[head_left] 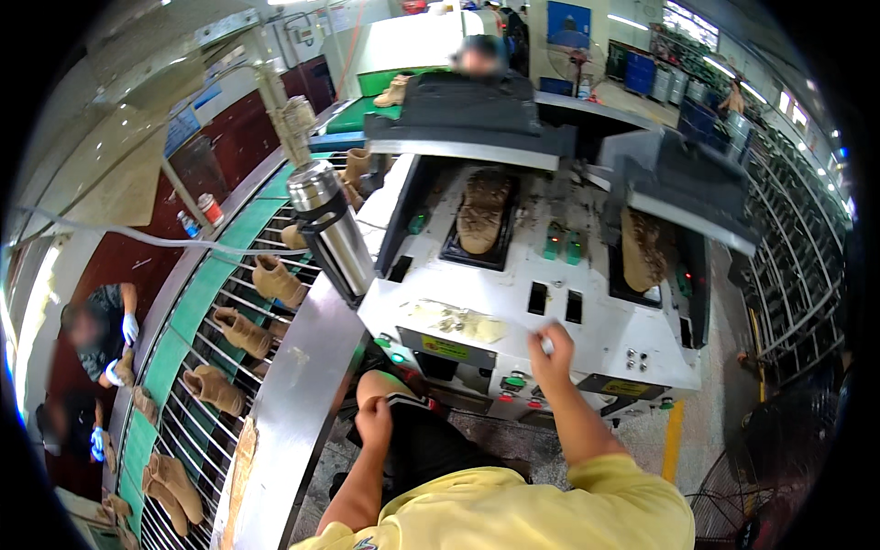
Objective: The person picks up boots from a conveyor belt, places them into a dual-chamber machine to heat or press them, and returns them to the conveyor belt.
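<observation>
My left hand (373,423) is closed in a loose fist by my thigh, beside the metal edge of the conveyor; its inside is hidden. Just above the front panel of a white two-station press machine (440,284), my right hand (553,356) is closed with a small pale thing at its fingers, too small to name. A tan shoe sole (482,215) lies face up on a black pad in the left station. In the right station another tan sole (643,252) sits partly under a raised black lid (692,188). The left black lid (472,115) is raised too.
A steel thermos (328,225) stands at the machine's left. Several tan boots (240,332) rest on the roller conveyor (179,367). Two gloved co-workers (99,335) are at far left, another person (480,57) behind the press. A fan (761,481) stands at lower right, near racks (793,247).
</observation>
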The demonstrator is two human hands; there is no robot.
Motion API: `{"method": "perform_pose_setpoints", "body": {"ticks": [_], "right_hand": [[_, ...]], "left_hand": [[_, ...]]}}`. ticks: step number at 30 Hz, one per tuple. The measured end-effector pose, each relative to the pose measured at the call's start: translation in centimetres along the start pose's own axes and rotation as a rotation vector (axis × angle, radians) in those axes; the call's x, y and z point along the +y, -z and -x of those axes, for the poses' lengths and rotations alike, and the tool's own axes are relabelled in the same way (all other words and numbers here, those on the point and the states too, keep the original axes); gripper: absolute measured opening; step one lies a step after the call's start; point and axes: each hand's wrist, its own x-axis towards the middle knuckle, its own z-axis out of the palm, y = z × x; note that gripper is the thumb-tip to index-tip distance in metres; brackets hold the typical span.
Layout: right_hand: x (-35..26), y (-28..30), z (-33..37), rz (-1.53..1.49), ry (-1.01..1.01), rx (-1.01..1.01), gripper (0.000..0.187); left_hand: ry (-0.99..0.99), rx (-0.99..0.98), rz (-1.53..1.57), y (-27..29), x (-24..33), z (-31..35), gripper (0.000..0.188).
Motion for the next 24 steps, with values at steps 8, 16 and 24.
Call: {"method": "perform_pose_setpoints", "body": {"ticks": [8,16,24], "right_hand": [[4.6,-16.7,-23.6,0.538,-0.399,-0.122,0.063],[8.5,-21.8,-29.2,0.813,-0.947,-0.282,0.119],[11.4,-20.5,-30.5,0.824,-0.800,-0.438,0.122]], "left_hand": [[0.220,0.648,0.244,19.8,-11.8,2.5,0.020],[0.177,0.619,0.386,19.5,-13.0,2.8,0.014],[0.307,0.697,0.477,19.8,-11.5,2.4,0.014]]}}
